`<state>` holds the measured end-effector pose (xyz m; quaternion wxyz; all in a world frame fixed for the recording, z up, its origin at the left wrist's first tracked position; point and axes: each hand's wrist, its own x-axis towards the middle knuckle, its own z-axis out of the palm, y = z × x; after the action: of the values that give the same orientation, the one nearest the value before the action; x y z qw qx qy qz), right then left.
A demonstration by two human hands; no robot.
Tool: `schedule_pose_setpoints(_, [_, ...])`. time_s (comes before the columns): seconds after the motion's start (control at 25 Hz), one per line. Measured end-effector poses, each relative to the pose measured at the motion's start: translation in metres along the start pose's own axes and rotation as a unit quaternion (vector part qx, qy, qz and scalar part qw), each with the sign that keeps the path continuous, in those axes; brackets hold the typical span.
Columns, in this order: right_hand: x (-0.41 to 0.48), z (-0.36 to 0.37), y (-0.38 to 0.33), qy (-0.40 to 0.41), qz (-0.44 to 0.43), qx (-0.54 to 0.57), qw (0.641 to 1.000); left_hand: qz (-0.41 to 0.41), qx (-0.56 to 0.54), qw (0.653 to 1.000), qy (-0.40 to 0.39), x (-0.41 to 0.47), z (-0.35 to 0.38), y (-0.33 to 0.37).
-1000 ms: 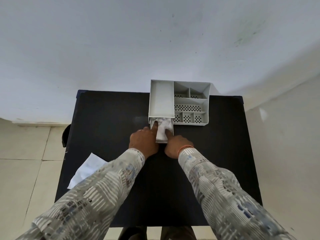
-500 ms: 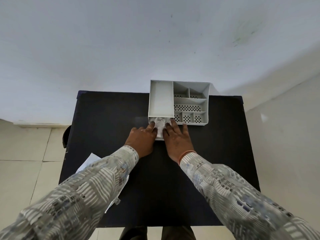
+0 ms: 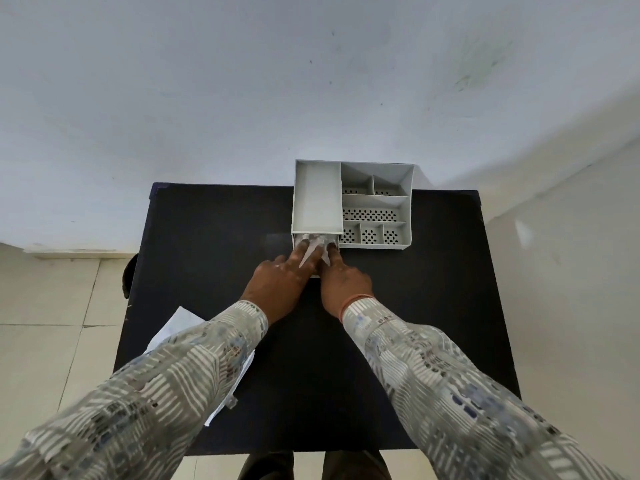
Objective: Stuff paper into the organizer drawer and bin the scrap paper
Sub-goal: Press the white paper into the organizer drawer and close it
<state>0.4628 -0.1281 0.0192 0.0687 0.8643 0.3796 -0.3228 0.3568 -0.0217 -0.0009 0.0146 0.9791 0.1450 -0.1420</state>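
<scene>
Fingers of left hand point(image 3: 277, 289) and right hand point(image 3: 343, 284) spread, pressing crumpled paper point(image 3: 313, 249) into organizer drawer point(image 3: 316, 271), frame centre, gripping nothing, no legible writing.

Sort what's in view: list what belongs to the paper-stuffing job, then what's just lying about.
Job:
- organizer
- its pulled-out drawer
- crumpled paper in that drawer
- left hand and right hand pressing it in
- loose sheets near the table's left edge

Lying about:
- dark object beside the table

No readable text, label, brand, number or sign shows anywhere. The grey organizer point(image 3: 353, 202) carries only plain walls and punched holes, and the white sheets of paper point(image 3: 180, 323) on the black table point(image 3: 214, 237) look blank.
</scene>
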Motion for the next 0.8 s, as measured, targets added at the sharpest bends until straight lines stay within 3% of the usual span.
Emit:
schedule_pose_setpoints(0.16, [-0.005,-0.006,0.002,0.025,-0.034,-0.001,0.999,-0.018,-0.065,0.996,-0.055,0.004,0.003,-0.002])
schedule_pose_setpoints(0.28, [0.000,-0.006,0.000,0.007,-0.044,-0.021,0.999,-0.038,-0.101,0.993,-0.048,0.008,0.001,0.003])
schedule_pose_setpoints(0.48, [0.018,-0.013,0.003,-0.037,-0.029,-0.044,0.998,-0.033,-0.029,0.999,0.030,0.002,0.007,-0.003])
schedule_pose_setpoints(0.56, [0.015,-0.016,0.001,-0.039,-0.025,-0.048,0.998,-0.021,-0.014,1.000,0.005,0.004,0.011,-0.007])
schedule_pose_setpoints(0.72, [0.008,-0.013,-0.001,0.038,-0.043,-0.071,0.996,-0.029,-0.037,0.999,-0.028,0.018,0.001,-0.009])
schedule_pose_setpoints(0.8, [0.011,-0.009,0.003,0.016,-0.036,-0.081,0.996,-0.030,-0.041,0.998,-0.032,0.022,-0.002,-0.005])
